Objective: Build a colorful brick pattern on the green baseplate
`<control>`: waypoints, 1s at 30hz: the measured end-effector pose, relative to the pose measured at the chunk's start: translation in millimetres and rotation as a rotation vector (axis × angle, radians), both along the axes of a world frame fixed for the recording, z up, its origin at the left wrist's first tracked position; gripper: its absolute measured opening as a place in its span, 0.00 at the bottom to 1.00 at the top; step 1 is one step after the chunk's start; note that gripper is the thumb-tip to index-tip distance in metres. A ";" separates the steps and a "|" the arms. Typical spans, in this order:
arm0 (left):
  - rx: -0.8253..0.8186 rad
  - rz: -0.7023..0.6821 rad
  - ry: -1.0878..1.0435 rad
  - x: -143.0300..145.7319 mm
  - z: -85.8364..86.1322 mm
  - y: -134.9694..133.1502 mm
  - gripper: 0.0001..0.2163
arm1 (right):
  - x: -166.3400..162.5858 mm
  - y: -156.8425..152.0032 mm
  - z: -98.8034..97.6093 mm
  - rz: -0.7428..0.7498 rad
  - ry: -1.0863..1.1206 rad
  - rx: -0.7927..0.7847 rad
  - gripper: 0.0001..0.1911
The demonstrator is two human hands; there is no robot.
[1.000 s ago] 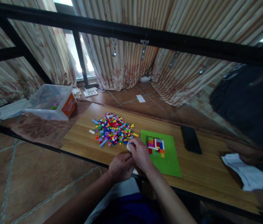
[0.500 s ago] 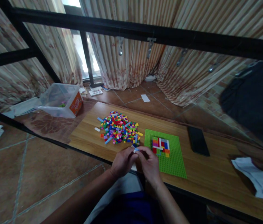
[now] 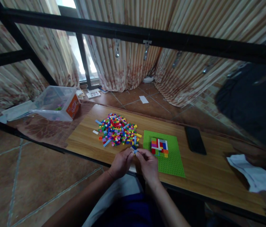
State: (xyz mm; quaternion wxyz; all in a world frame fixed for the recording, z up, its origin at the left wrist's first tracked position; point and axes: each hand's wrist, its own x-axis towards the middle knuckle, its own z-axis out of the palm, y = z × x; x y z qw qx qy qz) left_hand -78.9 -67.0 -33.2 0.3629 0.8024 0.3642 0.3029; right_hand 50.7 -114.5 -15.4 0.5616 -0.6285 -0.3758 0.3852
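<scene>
Near the front edge of the table, my left hand point(image 3: 120, 163) and my right hand point(image 3: 149, 164) meet, both closed. Between their fingertips is a small light-blue toy brick point(image 3: 135, 151), pinched from both sides; a whitish bit shows by it, too small to make out. Just beyond my fingers lies a heap of loose multicoloured bricks point(image 3: 118, 129). To the right of my right hand, a green baseplate point(image 3: 172, 164) lies flat, bearing a low block of joined bricks point(image 3: 159, 147) in red, white, blue, orange and other colours.
A black phone point(image 3: 195, 140) and crumpled white paper point(image 3: 248, 171) lie on the wooden table point(image 3: 83, 135) to the right. A clear plastic bin point(image 3: 52, 102) stands beyond its left end. Black metal bars point(image 3: 123, 31) cross the view; someone's dark clothing point(image 3: 253, 101) is at right.
The view has swung slightly, so the table and its things appear a little further left. My fingertips have shifted slightly around the light-blue brick, which both hands still pinch.
</scene>
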 end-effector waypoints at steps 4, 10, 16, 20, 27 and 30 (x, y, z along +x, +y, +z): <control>0.011 0.041 0.021 1.8 0.5 -0.3 0.12 | -0.9 -3.1 2.7 -0.056 -0.032 0.020 0.13; -0.010 0.083 0.110 -0.2 11.1 5.1 0.13 | 37.0 -30.5 -1.6 -0.168 -0.103 -0.021 0.16; 0.061 0.180 0.347 -3.2 11.7 21.5 0.13 | 98.5 -47.4 -7.3 -0.275 -0.301 -0.051 0.16; 0.097 0.233 0.447 -1.9 5.1 27.4 0.13 | 108.1 -39.3 -3.4 -0.175 -0.479 -0.070 0.14; 0.084 0.288 0.463 2.8 5.3 24.9 0.12 | 96.5 -34.7 -5.5 -0.130 -0.713 -0.040 0.16; 0.066 0.299 0.449 2.8 5.7 24.5 0.11 | 92.9 -42.4 -9.4 -0.129 -0.760 -0.039 0.16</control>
